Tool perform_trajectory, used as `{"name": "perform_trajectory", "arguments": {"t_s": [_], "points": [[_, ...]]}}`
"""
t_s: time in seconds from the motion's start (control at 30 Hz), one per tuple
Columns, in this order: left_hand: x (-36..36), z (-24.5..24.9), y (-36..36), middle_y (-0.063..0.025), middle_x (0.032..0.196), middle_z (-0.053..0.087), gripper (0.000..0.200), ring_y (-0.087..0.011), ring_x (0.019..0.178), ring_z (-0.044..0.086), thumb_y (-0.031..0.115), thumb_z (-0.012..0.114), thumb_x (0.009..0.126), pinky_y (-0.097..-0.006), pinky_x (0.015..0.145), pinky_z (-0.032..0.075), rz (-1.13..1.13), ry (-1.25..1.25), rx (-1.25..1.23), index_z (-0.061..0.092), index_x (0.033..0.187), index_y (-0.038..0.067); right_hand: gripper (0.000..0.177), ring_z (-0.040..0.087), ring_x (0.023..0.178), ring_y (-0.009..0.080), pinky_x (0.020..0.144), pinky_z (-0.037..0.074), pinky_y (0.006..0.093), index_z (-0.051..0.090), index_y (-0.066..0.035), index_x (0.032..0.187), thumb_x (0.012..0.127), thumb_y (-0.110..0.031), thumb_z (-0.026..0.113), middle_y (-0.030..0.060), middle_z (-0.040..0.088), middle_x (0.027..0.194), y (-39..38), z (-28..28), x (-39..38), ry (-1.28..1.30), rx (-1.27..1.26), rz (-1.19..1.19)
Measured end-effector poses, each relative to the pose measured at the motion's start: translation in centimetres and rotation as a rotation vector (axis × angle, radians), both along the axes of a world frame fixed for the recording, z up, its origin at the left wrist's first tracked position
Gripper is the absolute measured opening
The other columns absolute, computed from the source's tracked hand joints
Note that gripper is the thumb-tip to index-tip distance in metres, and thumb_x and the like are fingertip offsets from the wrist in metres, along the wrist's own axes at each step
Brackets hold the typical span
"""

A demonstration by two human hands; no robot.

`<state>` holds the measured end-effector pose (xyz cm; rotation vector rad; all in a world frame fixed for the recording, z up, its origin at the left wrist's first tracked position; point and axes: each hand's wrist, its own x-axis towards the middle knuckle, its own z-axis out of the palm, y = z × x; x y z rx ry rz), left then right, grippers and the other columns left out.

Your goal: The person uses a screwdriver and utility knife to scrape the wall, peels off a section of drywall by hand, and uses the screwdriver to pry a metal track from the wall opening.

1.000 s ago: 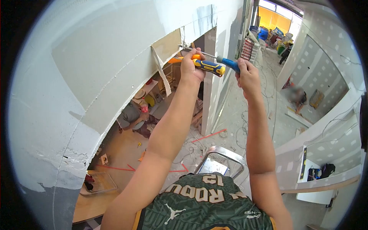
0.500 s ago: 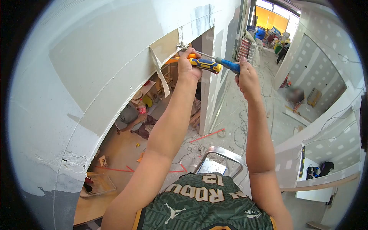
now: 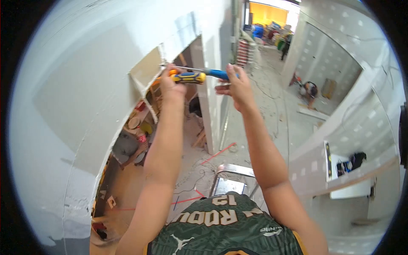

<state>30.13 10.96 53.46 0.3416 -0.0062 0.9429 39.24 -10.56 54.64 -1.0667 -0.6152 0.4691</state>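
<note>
At left, a pale wall (image 3: 85,97) is showing a ragged cut edge; at upper centre, the left hand (image 3: 173,87) is gripping a yellow-and-blue-handled tool (image 3: 190,77), a blue-handled screwdriver (image 3: 216,74) is pointing left just above it, and the right hand (image 3: 239,87) is loosely holding that screwdriver's end.

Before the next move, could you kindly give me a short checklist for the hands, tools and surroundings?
1. Left hand gripping the yellow-and-blue handle: ok.
2. Right hand fully closed on the blue screwdriver: not ok; some fingers stand off.
3. Screwdriver tip's contact: cannot tell; blurred beside the left hand.
4. Area beyond the wall free of people: not ok; a person shows.
5. Stepladder feet steady: cannot tell; out of view.
</note>
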Motion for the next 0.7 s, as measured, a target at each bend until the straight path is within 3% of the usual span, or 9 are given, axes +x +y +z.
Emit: {"name": "perform_trajectory", "arguments": {"t_s": [0.07, 0.1, 0.17, 0.27, 0.33, 0.47, 0.5, 0.6, 0.7], "points": [[-0.2, 0.0, 0.3, -0.0009, 0.075, 0.054, 0.012, -0.0133, 0.063, 0.057, 0.015, 0.064, 0.093, -0.0382, 0.069, 0.055, -0.013, 0.033, -0.036, 0.054, 0.090, 0.009, 0.060, 0.056, 0.044, 0.0164, 0.041, 0.045, 0.0280, 0.059, 0.006, 0.105, 0.097, -0.053, 0.053, 0.0118, 0.058, 0.065, -1.2, 1.6, -0.3, 0.005, -0.222, -0.013], [-0.1, 0.1, -0.1, -0.0007, 0.075, 0.054, 0.012, -0.0129, 0.063, 0.057, 0.016, 0.064, 0.093, -0.0377, 0.070, 0.055, 0.022, 0.062, -0.013, 0.054, 0.089, 0.009, 0.060, 0.056, 0.044, 0.0164, 0.041, 0.045, 0.0280, 0.059, 0.006, 0.105, 0.097, -0.053, 0.053, 0.0118, 0.058, 0.065, -1.2, 1.4, 0.4, 0.008, -0.223, -0.023], [-0.4, 0.3, -0.5, -0.0005, 0.074, 0.054, 0.013, -0.0125, 0.063, 0.057, 0.016, 0.063, 0.093, -0.0373, 0.070, 0.054, 0.068, 0.093, 0.012, 0.054, 0.089, 0.009, 0.063, 0.048, 0.040, 0.0120, 0.038, 0.036, 0.0279, 0.061, -0.001, 0.070, 0.096, -0.057, 0.052, 0.0045, 0.051, 0.051, -0.6, 0.8, 1.4, -0.100, -0.353, -0.171], [-0.3, 0.3, -0.2, -0.0003, 0.075, 0.054, 0.012, -0.0125, 0.063, 0.057, 0.015, 0.064, 0.093, -0.0364, 0.069, 0.054, 0.019, 0.032, -0.032, 0.054, 0.090, 0.008, 0.065, 0.043, 0.040, 0.0108, 0.039, 0.032, 0.0293, 0.058, -0.004, 0.057, 0.095, -0.056, 0.053, 0.0024, 0.049, 0.050, -0.6, 0.5, 1.5, -0.153, -0.365, -0.218], [-0.3, 0.4, -0.4, -0.0005, 0.074, 0.054, 0.012, -0.0127, 0.064, 0.057, 0.015, 0.063, 0.093, -0.0345, 0.066, 0.052, 0.031, 0.043, -0.047, 0.055, 0.090, 0.007, 0.059, 0.043, 0.043, 0.0099, 0.041, 0.033, 0.0282, 0.063, -0.002, 0.066, 0.094, -0.053, 0.057, 0.0020, 0.050, 0.052, -1.2, 0.8, 1.3, -0.161, -0.347, -0.213], [-0.8, 0.8, -0.7, -0.0023, 0.074, 0.057, 0.014, -0.0148, 0.062, 0.057, 0.012, 0.068, 0.090, -0.0282, 0.060, 0.050, 0.112, 0.130, 0.019, 0.055, 0.088, 0.007, 0.022, 0.049, 0.061, 0.0067, 0.052, 0.038, 0.0233, 0.069, -0.003, 0.099, 0.086, -0.021, 0.075, -0.0002, 0.059, 0.074, -0.3, -1.0, 2.7, -0.356, 0.044, -0.156], [-1.0, 1.0, -0.9, -0.0023, 0.074, 0.057, 0.014, -0.0148, 0.062, 0.057, 0.012, 0.068, 0.090, -0.0282, 0.060, 0.050, 0.129, 0.130, 0.017, 0.055, 0.088, 0.007, 0.027, 0.050, 0.068, 0.0057, 0.055, 0.038, 0.0218, 0.066, -0.006, 0.109, 0.083, -0.006, 0.075, -0.0005, 0.060, 0.083, -0.7, -0.6, 2.3, -0.367, 0.077, -0.136], [-1.3, 1.4, -1.7, -0.0022, 0.073, 0.056, 0.013, -0.0140, 0.063, 0.057, 0.011, 0.067, 0.090, -0.0270, 0.061, 0.052, 0.110, 0.113, -0.043, 0.055, 0.087, 0.008, 0.034, 0.050, 0.070, 0.0060, 0.059, 0.040, 0.0217, 0.064, -0.006, 0.113, 0.080, 0.000, 0.072, -0.0006, 0.059, 0.085, -1.1, -0.5, 1.4, -0.376, 0.135, -0.076], [-1.1, 1.8, -1.5, -0.0030, 0.075, 0.055, 0.011, -0.0133, 0.063, 0.056, 0.008, 0.065, 0.091, -0.0257, 0.061, 0.053, 0.080, 0.058, -0.137, 0.055, 0.089, 0.006, 0.044, 0.052, 0.072, 0.0097, 0.065, 0.044, 0.0214, 0.061, -0.006, 0.119, 0.077, 0.006, 0.066, 0.0043, 0.057, 0.099, 0.1, -0.8, 0.5, -0.377, 0.181, -0.094]]}}
